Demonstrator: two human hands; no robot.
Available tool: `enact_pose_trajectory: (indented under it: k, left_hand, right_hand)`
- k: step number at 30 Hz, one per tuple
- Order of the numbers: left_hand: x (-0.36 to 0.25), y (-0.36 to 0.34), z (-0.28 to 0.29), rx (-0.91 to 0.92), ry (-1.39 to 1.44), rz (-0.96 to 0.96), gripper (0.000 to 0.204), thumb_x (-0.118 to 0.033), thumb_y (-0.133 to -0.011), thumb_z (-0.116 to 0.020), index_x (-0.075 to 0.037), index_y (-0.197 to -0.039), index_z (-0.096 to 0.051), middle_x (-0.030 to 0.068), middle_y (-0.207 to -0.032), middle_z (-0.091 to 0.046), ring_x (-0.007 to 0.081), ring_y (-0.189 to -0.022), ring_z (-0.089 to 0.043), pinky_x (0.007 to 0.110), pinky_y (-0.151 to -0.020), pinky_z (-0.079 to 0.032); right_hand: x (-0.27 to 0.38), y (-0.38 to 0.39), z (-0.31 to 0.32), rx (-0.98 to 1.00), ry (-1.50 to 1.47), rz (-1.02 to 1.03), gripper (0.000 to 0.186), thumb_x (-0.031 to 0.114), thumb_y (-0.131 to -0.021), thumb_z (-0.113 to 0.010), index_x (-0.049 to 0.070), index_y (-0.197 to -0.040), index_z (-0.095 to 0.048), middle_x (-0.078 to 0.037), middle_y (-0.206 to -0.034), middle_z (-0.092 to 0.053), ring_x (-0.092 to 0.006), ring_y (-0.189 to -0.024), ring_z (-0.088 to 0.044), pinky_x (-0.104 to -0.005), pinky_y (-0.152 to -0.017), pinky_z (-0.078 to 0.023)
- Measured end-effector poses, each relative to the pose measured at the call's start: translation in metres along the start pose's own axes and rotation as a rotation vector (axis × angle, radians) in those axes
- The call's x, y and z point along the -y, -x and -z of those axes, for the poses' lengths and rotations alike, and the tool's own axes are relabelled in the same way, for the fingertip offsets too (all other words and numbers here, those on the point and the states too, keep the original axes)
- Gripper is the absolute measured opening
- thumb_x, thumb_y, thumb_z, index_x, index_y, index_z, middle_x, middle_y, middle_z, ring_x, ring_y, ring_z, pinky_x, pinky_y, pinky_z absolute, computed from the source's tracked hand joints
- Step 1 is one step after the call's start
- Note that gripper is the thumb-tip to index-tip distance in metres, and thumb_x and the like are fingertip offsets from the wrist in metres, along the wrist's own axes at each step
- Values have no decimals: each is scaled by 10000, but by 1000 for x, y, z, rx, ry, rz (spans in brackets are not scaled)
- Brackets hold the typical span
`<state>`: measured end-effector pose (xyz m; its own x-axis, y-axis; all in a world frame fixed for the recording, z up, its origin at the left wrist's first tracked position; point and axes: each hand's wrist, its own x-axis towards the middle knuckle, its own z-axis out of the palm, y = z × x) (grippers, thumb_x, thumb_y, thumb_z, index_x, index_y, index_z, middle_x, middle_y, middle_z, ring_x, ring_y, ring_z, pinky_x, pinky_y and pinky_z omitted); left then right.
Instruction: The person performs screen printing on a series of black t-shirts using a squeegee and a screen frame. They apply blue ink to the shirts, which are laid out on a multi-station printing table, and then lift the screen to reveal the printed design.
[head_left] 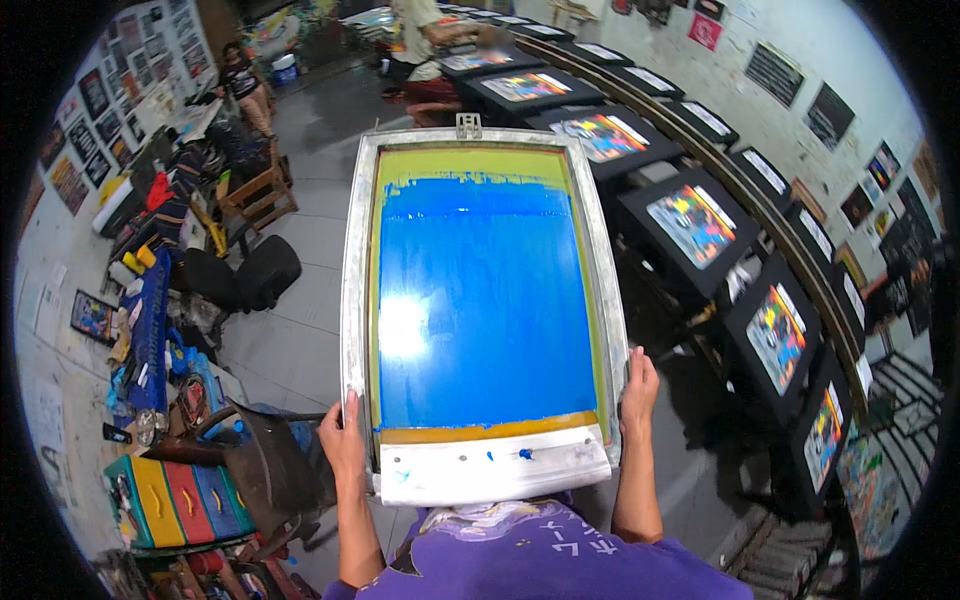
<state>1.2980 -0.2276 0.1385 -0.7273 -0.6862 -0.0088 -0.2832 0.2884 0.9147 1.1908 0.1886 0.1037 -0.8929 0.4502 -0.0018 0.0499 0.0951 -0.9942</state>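
In front of me is a screen-printing frame (358,270) with pale metal rails and a hinge-like bracket at its far end. Blue ink (490,310) covers most of its mesh, with a green margin showing around it. A squeegee (495,470) with a white handle and amber blade lies across the near end; blue spots mark its handle. My left hand (343,438) is closed on the frame's left rail near the bottom. On the opposite rail my right hand (638,392) grips at a slightly higher spot. The fingers under the rails are partly hidden.
A curved row of black printing boards (690,220) with colourful prints runs along the right, beside a long rail (760,230). Another person (418,50) works at its far end; a second person (246,88) stands far left. Left are a black chair (245,275) and coloured drawers (180,500).
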Motion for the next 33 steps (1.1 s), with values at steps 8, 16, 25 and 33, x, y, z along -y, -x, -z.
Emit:
enact_pose_trajectory:
  k: [8, 16, 25, 33]
  left_hand:
    - [21, -166, -3, -209, 33, 53, 503, -392, -967, -650, 108, -995, -694, 85, -814, -674, 125, -760, -539, 305, -703, -457]
    - [5, -311, -9, -339, 132, 169, 538, -403, -996, -613, 126, -1073, -680, 75, -923, -666, 116, -839, -533, 286, -766, -443]
    - [19, -456, -18, -546, 191, 300, 509, -452, -998, -595, 5, -778, -644, -22, -755, -561, 94, -725, -445, 287, -667, -377]
    - [32, -689, -20, -627, 198, 317, 545, -491, -980, -605, 38, -901, -712, 28, -863, -646, 119, -814, -522, 298, -777, -438]
  right_hand:
    - [1, -109, -212, 187, 21, 27, 454, 414, -1031, -531, -20, -982, -654, -48, -884, -623, -119, -843, -524, -298, -766, -432]
    - [29, -221, -422, 417, 15, 38, 456, 415, -1000, -586, -22, -1111, -655, -154, -1012, -698, -181, -949, -619, -320, -869, -472]
    - [74, -308, -643, 709, 18, 34, 421, 396, -1021, -554, -4, -1095, -661, -48, -917, -654, -107, -853, -533, -269, -775, -430]
    - [99, -388, -857, 689, 69, 2, 526, 463, -974, -615, 16, -1252, -611, -118, -888, -695, -143, -776, -584, -281, -710, -462]
